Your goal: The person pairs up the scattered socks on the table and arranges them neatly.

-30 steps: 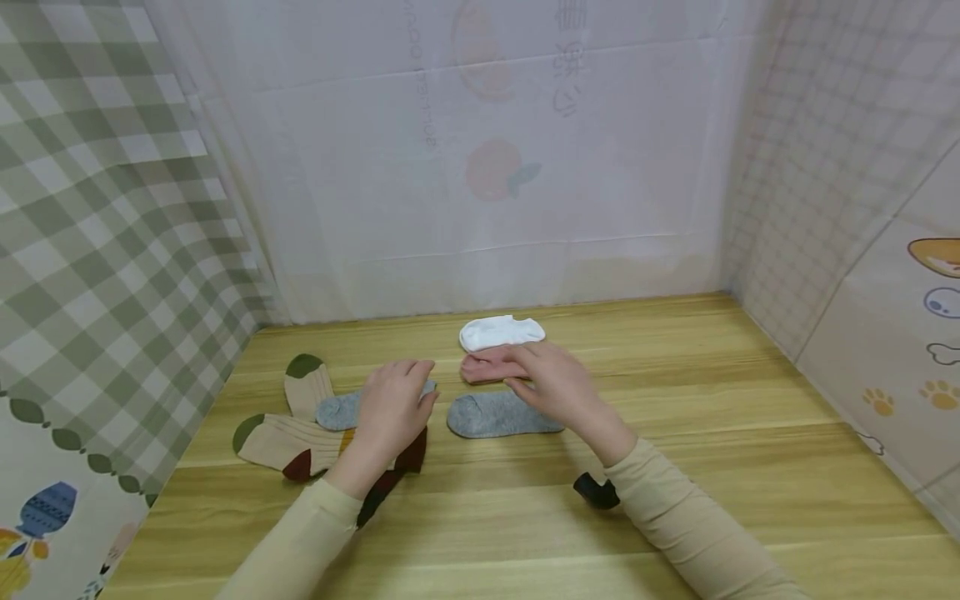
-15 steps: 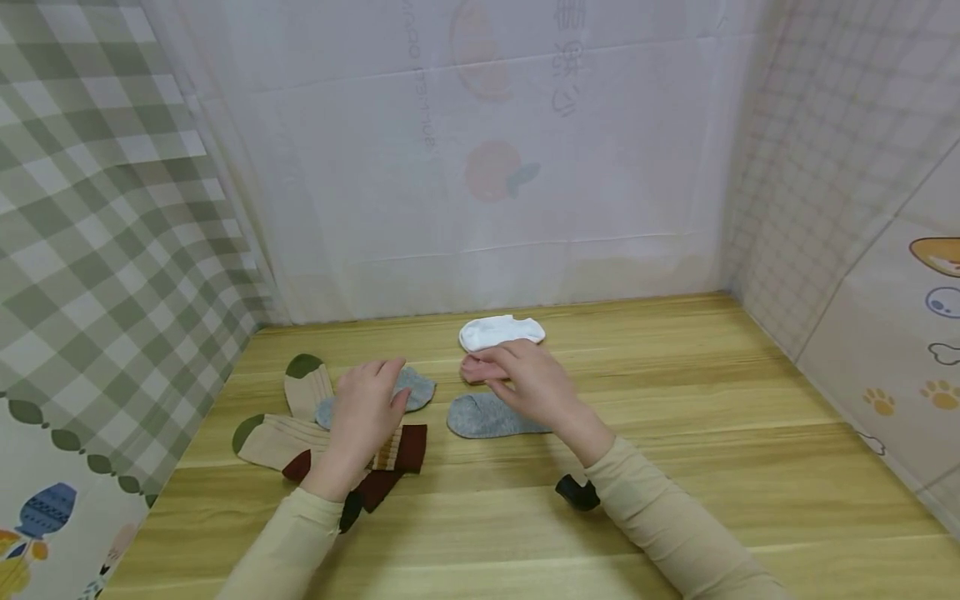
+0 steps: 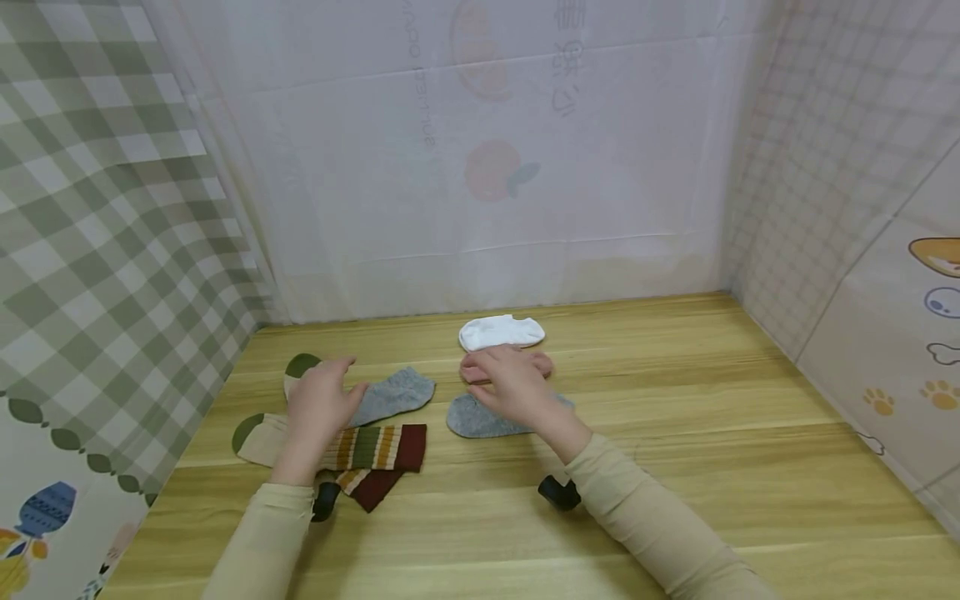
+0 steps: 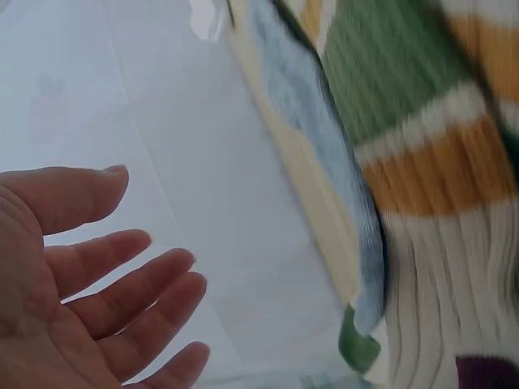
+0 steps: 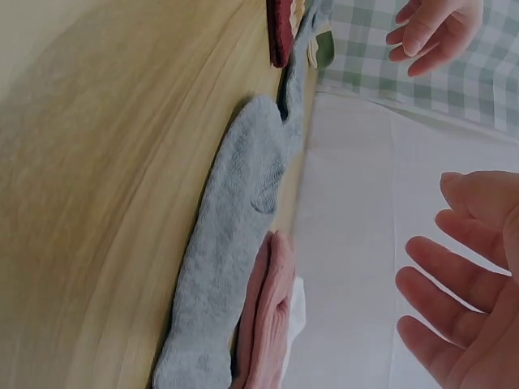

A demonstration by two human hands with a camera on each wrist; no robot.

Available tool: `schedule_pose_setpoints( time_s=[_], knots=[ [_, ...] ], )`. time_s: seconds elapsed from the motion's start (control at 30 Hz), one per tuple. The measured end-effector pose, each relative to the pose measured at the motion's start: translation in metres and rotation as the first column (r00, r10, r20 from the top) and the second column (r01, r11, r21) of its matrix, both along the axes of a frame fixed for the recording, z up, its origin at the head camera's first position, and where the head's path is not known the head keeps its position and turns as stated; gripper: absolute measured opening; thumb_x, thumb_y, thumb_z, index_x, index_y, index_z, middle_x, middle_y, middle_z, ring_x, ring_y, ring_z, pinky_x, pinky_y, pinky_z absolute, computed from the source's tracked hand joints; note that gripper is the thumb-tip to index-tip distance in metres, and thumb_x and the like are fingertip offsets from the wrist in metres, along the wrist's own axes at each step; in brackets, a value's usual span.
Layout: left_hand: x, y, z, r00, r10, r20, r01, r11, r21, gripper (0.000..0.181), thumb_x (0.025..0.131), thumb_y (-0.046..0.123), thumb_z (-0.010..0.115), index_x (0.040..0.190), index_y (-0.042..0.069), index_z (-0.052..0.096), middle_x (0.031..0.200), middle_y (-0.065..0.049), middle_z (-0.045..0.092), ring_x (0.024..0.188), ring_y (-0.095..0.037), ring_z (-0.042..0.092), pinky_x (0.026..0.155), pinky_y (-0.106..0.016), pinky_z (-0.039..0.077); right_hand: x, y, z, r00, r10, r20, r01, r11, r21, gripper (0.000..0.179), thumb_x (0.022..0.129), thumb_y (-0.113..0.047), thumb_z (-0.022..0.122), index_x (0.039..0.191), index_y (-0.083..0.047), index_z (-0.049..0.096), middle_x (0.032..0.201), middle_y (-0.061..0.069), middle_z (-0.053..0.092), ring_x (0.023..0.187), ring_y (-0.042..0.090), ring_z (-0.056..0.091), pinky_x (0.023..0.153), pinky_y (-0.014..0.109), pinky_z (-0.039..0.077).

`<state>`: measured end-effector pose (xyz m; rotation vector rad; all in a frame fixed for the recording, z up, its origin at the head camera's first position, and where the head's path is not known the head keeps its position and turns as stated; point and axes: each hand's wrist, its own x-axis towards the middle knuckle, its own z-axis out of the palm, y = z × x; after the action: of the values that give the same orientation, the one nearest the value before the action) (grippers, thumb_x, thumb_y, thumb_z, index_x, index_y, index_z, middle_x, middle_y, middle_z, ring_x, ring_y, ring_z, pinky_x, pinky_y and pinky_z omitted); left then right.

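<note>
My left hand point(image 3: 318, 412) hovers over the pile at the left of the table, its fingers loosely spread and holding nothing. Below it lie a grey sock point(image 3: 397, 396) and a pair of striped crew socks point(image 3: 375, 448) with cream feet, green toes and dark red cuffs, partly hidden by the hand. My right hand point(image 3: 513, 387) hangs relaxed above a flat grey sock point(image 3: 480, 419) and a folded pink sock point(image 3: 542, 364). The right wrist view shows these fingers point(image 5: 442, 284) apart from the cloth. Behind the pink sock lies a white low-cut sock point(image 3: 498, 332).
The wooden table point(image 3: 660, 400) meets a pale printed sheet point(image 3: 360, 192) at the back. A green checked cloth point(image 3: 97, 192) hangs at the left, and a grid-patterned wall covering point(image 3: 825, 167) at the right. A small black object point(image 3: 558, 493) shows at my right wrist.
My left hand has moved left across the pile, uncovering the grey sock's cuff and the striped cuffs. My right hand has drifted slightly left. The socks lie where they were.
</note>
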<state>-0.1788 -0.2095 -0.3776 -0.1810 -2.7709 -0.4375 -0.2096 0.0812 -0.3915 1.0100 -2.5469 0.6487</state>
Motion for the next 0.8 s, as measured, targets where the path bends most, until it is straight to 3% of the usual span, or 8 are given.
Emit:
schedule_pose_setpoints(
  time_s=[0.23, 0.4, 0.6, 0.8],
  knots=[
    [-0.003, -0.022, 0.002, 0.989, 0.023, 0.144, -0.037, 0.995, 0.092, 0.049, 0.095, 0.021, 0.067, 0.131, -0.009, 0.055, 0.117, -0.031, 0.061, 0.097, -0.045, 0.062, 0.078, -0.057, 0.051, -0.003, -0.008, 0.000, 0.993, 0.027, 0.113, -0.026, 1.000, -0.006, 0.033, 0.090, -0.018, 0.075, 0.119, -0.005, 0.065, 0.115, 0.008, 0.068, 0.111, 0.025, 0.062, 0.097, 0.040, 0.047],
    [-0.006, -0.031, 0.005, 0.973, 0.039, 0.226, -0.069, 0.990, 0.125, 0.052, 0.097, 0.025, 0.063, 0.134, -0.010, 0.051, 0.124, -0.033, 0.058, 0.105, -0.047, 0.059, 0.084, -0.058, 0.049, -0.006, -0.015, 0.001, 0.987, 0.001, 0.160, -0.004, 1.000, 0.017, 0.034, 0.092, -0.021, 0.073, 0.122, -0.007, 0.065, 0.115, 0.006, 0.068, 0.109, 0.023, 0.063, 0.095, 0.039, 0.048],
    [-0.007, -0.038, 0.008, 0.954, 0.056, 0.294, -0.104, 0.983, 0.151, 0.057, 0.098, 0.028, 0.060, 0.137, -0.012, 0.047, 0.130, -0.035, 0.053, 0.111, -0.050, 0.055, 0.087, -0.059, 0.047, -0.010, -0.024, 0.004, 0.982, 0.000, 0.187, -0.003, 1.000, 0.017, 0.036, 0.093, -0.023, 0.071, 0.125, -0.008, 0.064, 0.117, 0.008, 0.067, 0.106, 0.023, 0.063, 0.093, 0.039, 0.049],
    [-0.010, -0.045, 0.002, 0.941, 0.067, 0.332, -0.126, 0.979, 0.159, 0.060, 0.098, 0.029, 0.059, 0.136, -0.015, 0.045, 0.129, -0.038, 0.051, 0.112, -0.051, 0.054, 0.088, -0.059, 0.047, -0.015, -0.033, 0.005, 0.972, 0.027, 0.234, -0.027, 1.000, 0.000, 0.038, 0.095, -0.021, 0.069, 0.128, -0.004, 0.061, 0.122, 0.011, 0.065, 0.106, 0.025, 0.063, 0.092, 0.039, 0.050]
  ],
)
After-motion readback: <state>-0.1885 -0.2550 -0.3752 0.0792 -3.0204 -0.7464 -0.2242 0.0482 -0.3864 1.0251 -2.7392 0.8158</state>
